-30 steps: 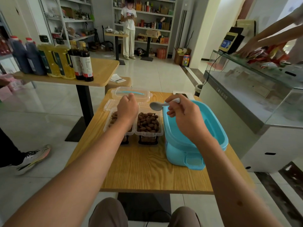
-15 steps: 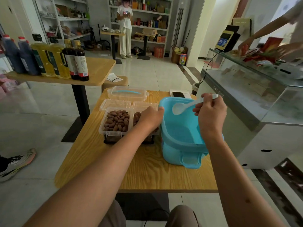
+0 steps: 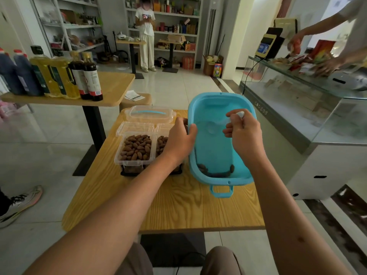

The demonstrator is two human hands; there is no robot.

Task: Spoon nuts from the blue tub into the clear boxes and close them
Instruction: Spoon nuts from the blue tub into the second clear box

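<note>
The blue tub (image 3: 200,108) stands tilted toward me on the wooden table (image 3: 178,207), with a few brown nuts (image 3: 204,168) lying along its near inner edge. My left hand (image 3: 179,138) grips the tub's left rim. My right hand (image 3: 243,132) holds a white spoon (image 3: 235,118) inside the tub, its bowl blurred. Left of the tub stand two clear boxes side by side with their lids hinged back: the left box (image 3: 136,149) is full of nuts, the right box (image 3: 161,143) is partly hidden behind my left hand.
A closed clear box with a blue handle (image 3: 151,115) sits at the table's far edge. A second table (image 3: 113,88) at the left carries oil and sauce bottles. A glass counter (image 3: 297,100) runs along the right, where another person's hands sort packets. Someone stands by the far shelves.
My left hand went from the boxes to the tub's left rim and tipped the tub toward me. My right hand brought the spoon from over the boxes down into the tub.
</note>
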